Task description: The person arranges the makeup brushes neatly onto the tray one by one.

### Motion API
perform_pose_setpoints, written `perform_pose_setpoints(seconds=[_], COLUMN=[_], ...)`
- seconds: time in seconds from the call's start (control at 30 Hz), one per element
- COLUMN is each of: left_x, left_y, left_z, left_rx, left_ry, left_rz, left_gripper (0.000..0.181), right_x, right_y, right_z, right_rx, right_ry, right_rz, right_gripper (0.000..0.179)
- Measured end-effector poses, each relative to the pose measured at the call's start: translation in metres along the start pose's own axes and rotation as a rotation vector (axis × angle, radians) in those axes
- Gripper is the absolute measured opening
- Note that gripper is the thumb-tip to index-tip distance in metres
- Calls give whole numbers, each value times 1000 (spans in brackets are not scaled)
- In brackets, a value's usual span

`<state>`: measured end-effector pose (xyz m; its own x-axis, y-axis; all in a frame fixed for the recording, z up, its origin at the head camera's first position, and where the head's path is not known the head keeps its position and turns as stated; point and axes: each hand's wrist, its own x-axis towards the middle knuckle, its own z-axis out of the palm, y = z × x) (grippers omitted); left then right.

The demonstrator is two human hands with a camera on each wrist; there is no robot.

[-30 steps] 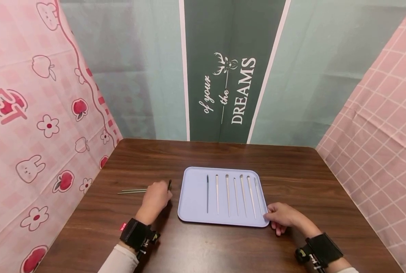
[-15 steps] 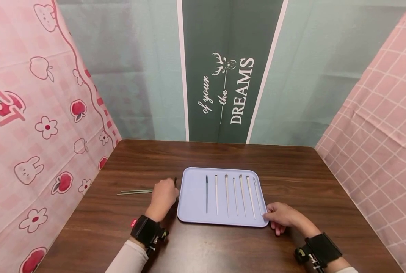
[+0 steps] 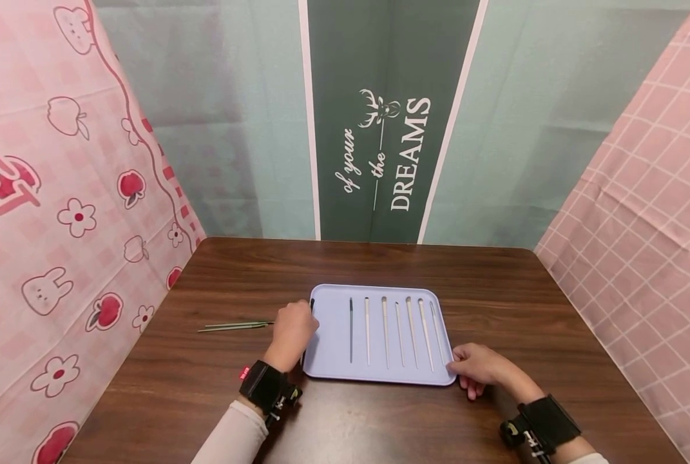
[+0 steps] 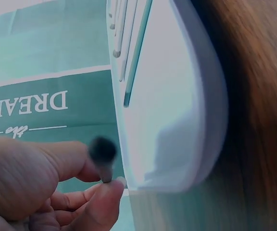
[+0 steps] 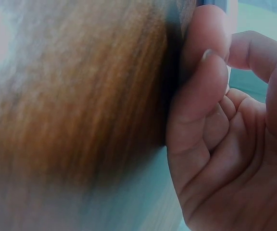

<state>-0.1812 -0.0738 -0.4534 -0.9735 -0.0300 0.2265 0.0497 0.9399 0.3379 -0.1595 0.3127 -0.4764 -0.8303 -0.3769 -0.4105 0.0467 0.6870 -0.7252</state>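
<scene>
My left hand [image 3: 292, 328] is at the left edge of the lavender tray [image 3: 330, 341], pinching a makeup brush [image 4: 103, 150] between thumb and fingers. Its dark bristle head points at the camera in the left wrist view; most of the handle is hidden. On the tray, several slim brushes lie side by side, bristles toward the far edge. The leftmost is a dark green brush [image 3: 351, 332]; a pale-handled brush [image 3: 368, 335] lies beside it. At the near right corner, my right hand [image 3: 478, 368] grips the tray rim, thumb on top and other fingers curled below.
Green brush handles [image 3: 237, 326] lie on the wooden table [image 3: 373, 419] left of the left hand, their right ends partly hidden by it. A green cloth [image 3: 368, 212] hangs behind the table, with pink cloths at both sides.
Holding the brush, my left hand has moved right from over the table to the tray's left edge. More of the green handles on the table shows. The right hand stays at its corner.
</scene>
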Motion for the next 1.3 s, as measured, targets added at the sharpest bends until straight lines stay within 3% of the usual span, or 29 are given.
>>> perform_pose_setpoints(seconds=[0.2, 0.6, 1.13, 1.3], left_x=[4, 8, 11, 14], left_y=[10, 22, 36, 38], left_z=[3, 12, 26, 31], left_rx=[-24, -38, 48, 65], left_ry=[-31, -30, 87, 73], left_rz=[-48, -9, 136, 131], left_gripper=[17, 16, 14, 13], right_x=[0, 1, 0, 0], right_y=[0, 1, -1, 0], right_z=[0, 0, -1, -1], right_rx=[10, 12, 9, 8], right_ry=[-5, -9, -6, -8], right_rz=[-8, -13, -9, -11], right_gripper=[22, 22, 24, 23])
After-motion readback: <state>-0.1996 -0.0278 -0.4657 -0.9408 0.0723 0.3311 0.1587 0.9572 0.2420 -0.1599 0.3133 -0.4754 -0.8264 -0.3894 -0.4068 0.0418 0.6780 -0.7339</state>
